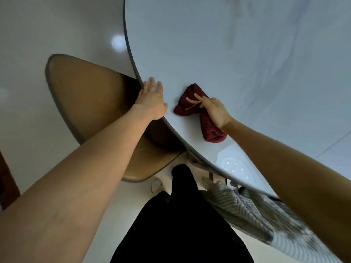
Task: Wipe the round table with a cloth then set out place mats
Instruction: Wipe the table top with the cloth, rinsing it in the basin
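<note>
- The round table (237, 44) fills the upper right of the frame, its pale marbled top bounded by a thin dark rim that curves from the top centre down toward the lower right
- The left hand (152, 100) lies flat at the table's edge in the centre of the frame, fingers straight and close together, palm down on the surface, with the heel of the hand over the rim
- The right hand (210, 109) sits just right of it on the cloth (191, 103), fingers spread and pressing the fabric against the tabletop
- The cloth is dark red and knobbly, bunched under the hand, with one rolled end trailing down toward the rim below the wrist
- The two hands are near each other but apart, a strip of bare tabletop between them
- A tan chair seat (85, 103) with a dark border shows at centre left, partly tucked under the table
- A striped grey and white fabric (252, 211) hangs below the rim at lower right
- Dark clothing (182, 224) of the person occupies the bottom centre
- Light glossy floor (47, 25) fills the upper left, with a bright round reflection beside the rim
</note>
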